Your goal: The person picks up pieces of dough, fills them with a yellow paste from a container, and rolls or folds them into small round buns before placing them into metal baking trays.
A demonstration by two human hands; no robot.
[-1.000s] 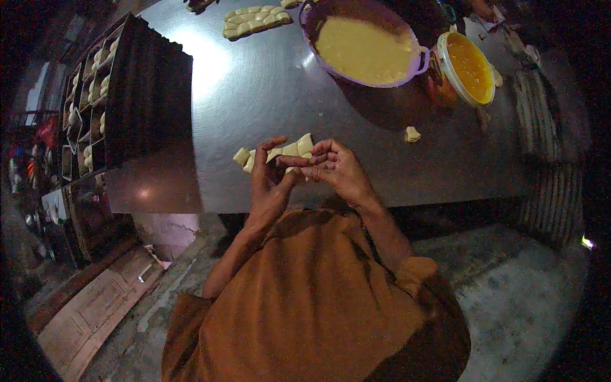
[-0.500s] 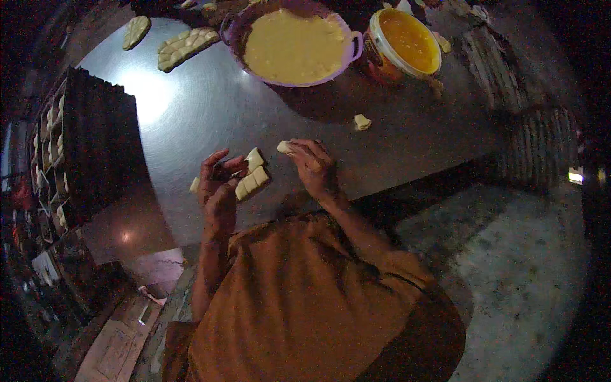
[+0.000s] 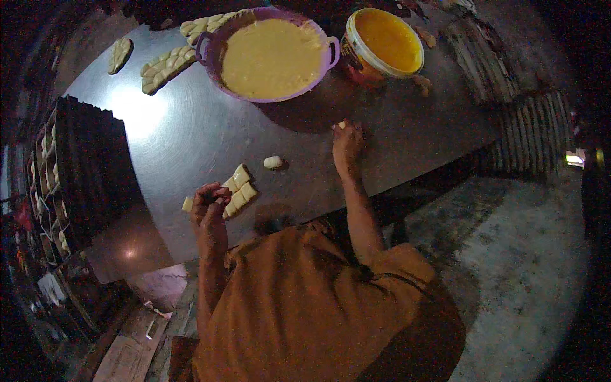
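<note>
My right hand (image 3: 348,148) reaches over the metal table, its fingers closed around a small piece of pale dough (image 3: 342,125) that shows at the fingertips. By itself, between my hands, lies a short dough roll (image 3: 272,163). My left hand (image 3: 210,207) hovers with loosely bent fingers beside a cluster of pressed-together dough pieces (image 3: 240,191). Part of that cluster is hidden behind the hand. One more dough piece (image 3: 188,204) peeks out on the hand's left side.
A purple two-handled basin (image 3: 275,99) of pale yellow batter or dough stands at the back. Right of it is a white-rimmed bucket (image 3: 354,48) holding something orange-yellow. Braided-looking dough slabs (image 3: 167,68) lie at the far left. A dark rack of trays (image 3: 92,178) rises on the left.
The dough roll from my right hand now lies on the table. That hand has moved right and away, closing on the loose dough piece there. My left fingers have curled slightly.
</note>
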